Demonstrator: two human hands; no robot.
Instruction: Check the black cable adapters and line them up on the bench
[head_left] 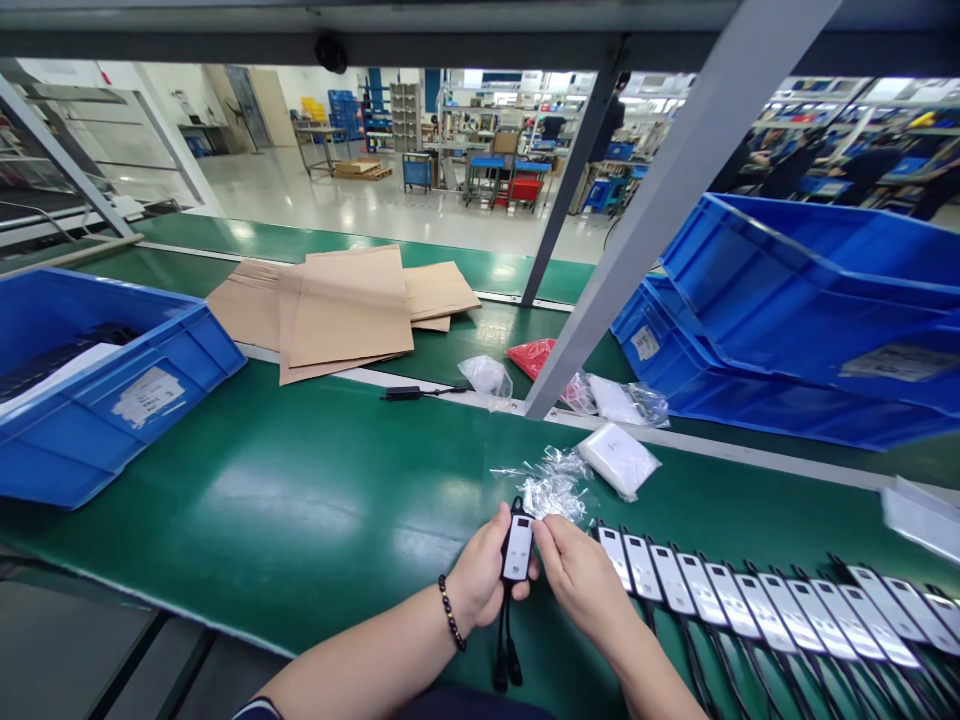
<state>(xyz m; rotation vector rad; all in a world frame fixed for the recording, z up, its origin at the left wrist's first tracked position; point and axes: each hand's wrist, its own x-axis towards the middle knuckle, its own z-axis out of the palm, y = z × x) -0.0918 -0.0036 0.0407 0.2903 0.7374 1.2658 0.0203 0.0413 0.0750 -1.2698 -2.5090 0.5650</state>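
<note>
My left hand (487, 570) is wrapped round a small black controller (518, 548) with a silver faceplate, a dark little window near its top and black cables hanging below. At the faceplate's upper right edge, the thumb and forefinger of my right hand (576, 570) are pinched together; what is between them, if anything, is too small to make out. Just beyond my hands lies a loose heap of clear plastic film strips (555, 490). To the right, several similar controllers (720, 598) lie side by side in a slanting row, faceplates up, cables toward me.
A blue bin (172, 390) with dark items stands at left; stacked blue bins (810, 330) stand at right. Cardboard sheets (349, 310), a black cabled piece (403, 393), plastic bags (486, 376) and a white wrapped pack (619, 460) lie on the green bench (300, 500). A slanted grey post (652, 230) crosses the view.
</note>
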